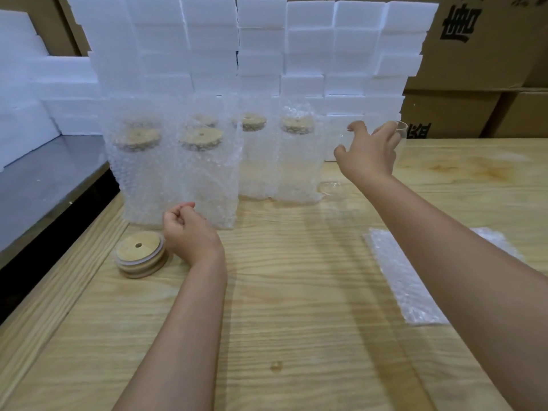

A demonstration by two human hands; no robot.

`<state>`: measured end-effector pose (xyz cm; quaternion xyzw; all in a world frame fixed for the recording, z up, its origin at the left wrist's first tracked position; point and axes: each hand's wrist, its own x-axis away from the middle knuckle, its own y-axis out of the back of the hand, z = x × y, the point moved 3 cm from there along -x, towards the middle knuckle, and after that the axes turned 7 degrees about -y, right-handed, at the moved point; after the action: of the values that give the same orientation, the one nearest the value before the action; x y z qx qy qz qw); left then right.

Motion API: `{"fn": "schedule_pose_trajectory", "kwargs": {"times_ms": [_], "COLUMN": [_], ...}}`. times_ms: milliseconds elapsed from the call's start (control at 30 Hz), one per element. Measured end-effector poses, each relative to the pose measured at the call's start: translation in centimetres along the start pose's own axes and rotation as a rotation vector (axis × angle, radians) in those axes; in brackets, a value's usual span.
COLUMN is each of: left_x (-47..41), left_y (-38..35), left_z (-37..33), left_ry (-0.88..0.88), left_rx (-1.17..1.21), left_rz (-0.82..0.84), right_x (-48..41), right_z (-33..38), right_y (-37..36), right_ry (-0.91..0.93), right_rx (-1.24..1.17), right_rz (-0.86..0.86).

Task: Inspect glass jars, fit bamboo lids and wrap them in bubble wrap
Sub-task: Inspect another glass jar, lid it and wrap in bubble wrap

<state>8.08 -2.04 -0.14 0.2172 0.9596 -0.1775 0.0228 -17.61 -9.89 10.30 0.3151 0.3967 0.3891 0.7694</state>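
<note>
Touching glass jar (402,126), right hand (367,154)'s fingers (384,132) spread.

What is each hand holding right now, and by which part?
Left hand: curled, holds nothing, beside the bamboo lids. Right hand: spread at the rim of a glass jar; cannot tell whether it grips it.

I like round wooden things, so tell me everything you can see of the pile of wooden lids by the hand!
The pile of wooden lids is round and pale tan, like bamboo. It looks like two or three lids stacked flat, with whitish rings between. The top one has a small hole in its middle. It lies on the wooden table, in front of the bubble-wrapped jars. The left hand is close beside it; whether they touch, I cannot tell.
</note>
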Motion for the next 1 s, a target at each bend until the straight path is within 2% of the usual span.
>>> {"fn": "schedule_pose_trajectory", "kwargs": {"times_ms": [333,433,567,633,700,767,833,1000], "left_x": [-0.1,0.2,1.9,3.1,4.5,5.6,6.2,6.1], "left_y": [0.0,-0.2,-0.6,-1.1,-1.6,-1.9,-1.9,-2.2], "left_z": [0.0,-0.3,-1.2,-1.5,-1.6,-1.4,-1.2,-1.0], "left_ry": [-0.032,-0.098,-0.331,-0.426,-0.467,-0.520,-0.552,-0.459], "left_rx": [-0.015,-0.039,-0.085,-0.086,-0.081,-0.170,-0.256,-0.319], "left_rz": [-0.002,0.068,0.310,0.552,0.876,1.128,1.228,1.239], "right_x": [2.9,4.8,8.1,9.8,11.4,12.8,13.9,15.2], "right_z": [-1.0,-1.6,-1.6,-1.2,-0.6,0.1,0.7,1.6], "right_y": [-0.1,-0.4,-0.4,-0.4,-0.6,-1.0,-1.5,-2.2], "right_ry": [0.073,0.107,0.171,0.244,0.336,0.411,0.458,0.571], "right_rx": [-0.221,-0.291,-0.482,-0.535,-0.571,-0.598,-0.651,-0.711], "right_rz": [-0.150,-0.225,-0.261,-0.286,-0.304,-0.290,-0.247,-0.222]}}
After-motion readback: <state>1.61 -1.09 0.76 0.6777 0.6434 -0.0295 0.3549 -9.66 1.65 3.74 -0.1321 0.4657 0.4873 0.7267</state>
